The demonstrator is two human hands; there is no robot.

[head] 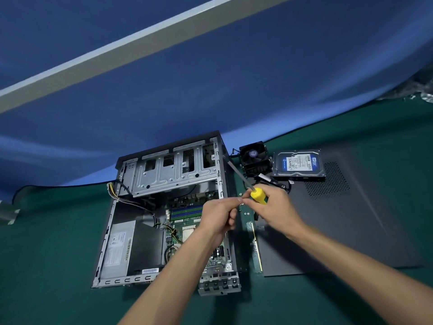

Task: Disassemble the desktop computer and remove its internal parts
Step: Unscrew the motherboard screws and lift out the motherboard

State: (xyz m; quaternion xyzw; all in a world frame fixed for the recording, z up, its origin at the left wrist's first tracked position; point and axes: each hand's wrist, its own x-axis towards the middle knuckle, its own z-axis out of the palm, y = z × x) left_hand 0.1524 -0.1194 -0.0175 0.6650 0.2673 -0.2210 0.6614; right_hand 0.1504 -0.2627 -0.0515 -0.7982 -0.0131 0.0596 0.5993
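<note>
An open desktop case (110, 221) lies on its side on green cloth, showing the drive cage (173, 174), power supply (131, 247) and motherboard (185, 216). My right hand (276, 207) grips a yellow-handled screwdriver (259, 195) above the case's right edge, with its shaft pointing up and left toward the case's top right corner. My left hand (220, 214) is curled just left of the handle, its fingertips touching the handle's end; whether they pinch something small I cannot tell.
Right of the case lie a CPU cooler fan (254, 158), a hard drive (298, 164), loose black cables (278, 181), a green circuit card (254, 242) and the dark side panel (351, 219). A blue wall (210, 90) rises behind the table.
</note>
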